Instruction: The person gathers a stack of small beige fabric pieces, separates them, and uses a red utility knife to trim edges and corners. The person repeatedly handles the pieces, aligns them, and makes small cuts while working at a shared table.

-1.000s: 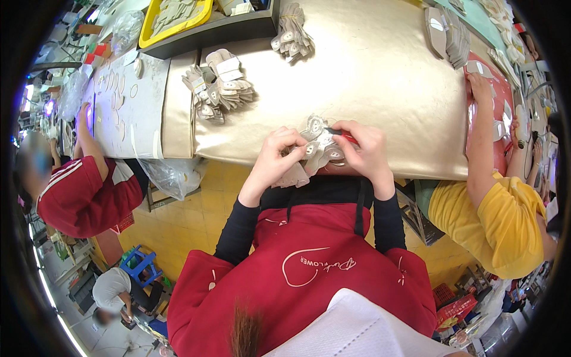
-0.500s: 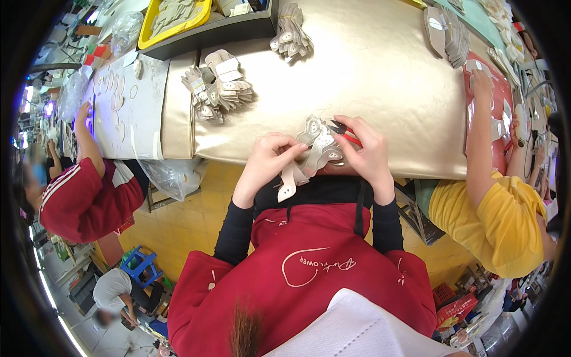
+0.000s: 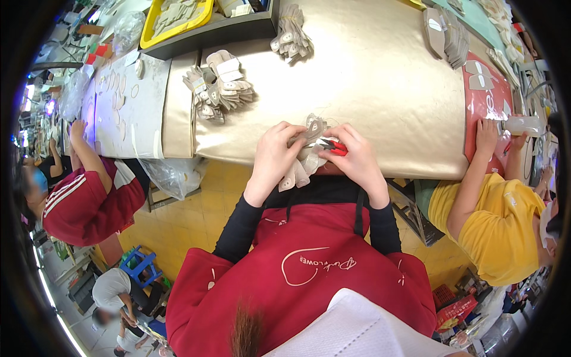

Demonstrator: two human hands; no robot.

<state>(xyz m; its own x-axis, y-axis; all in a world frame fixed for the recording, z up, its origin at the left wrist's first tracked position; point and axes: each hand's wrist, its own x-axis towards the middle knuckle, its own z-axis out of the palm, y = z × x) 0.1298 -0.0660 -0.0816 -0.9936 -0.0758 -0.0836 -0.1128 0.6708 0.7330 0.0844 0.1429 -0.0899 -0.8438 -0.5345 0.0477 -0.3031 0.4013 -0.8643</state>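
Just off the table's near edge, my left hand [image 3: 273, 156] is closed on a bunch of flat beige cut pieces [image 3: 302, 168], some with small dark holes. The lower ends of the pieces hang below my fingers, and a looped upper end sticks up past the fingertips. My right hand [image 3: 357, 156] is closed around small red-handled snips [image 3: 338, 148]. Their dark jaws point left toward the bunch. Right fingertips also rest close against the pieces; whether they pinch any is hidden.
Bundles of similar pieces [image 3: 229, 80] lie on the gold-coloured table cover [image 3: 369, 77], with another bundle [image 3: 291, 35] farther back. A black tray [image 3: 226, 38] holds a yellow tray [image 3: 178, 35]. To the right, a person in yellow [image 3: 499, 220] works at a red mat [image 3: 485, 101].
My left hand has moved up and slightly right on the bunch, and the pieces have shifted. The snips have come lower and left. The person in yellow has drawn a hand nearer along the red mat.
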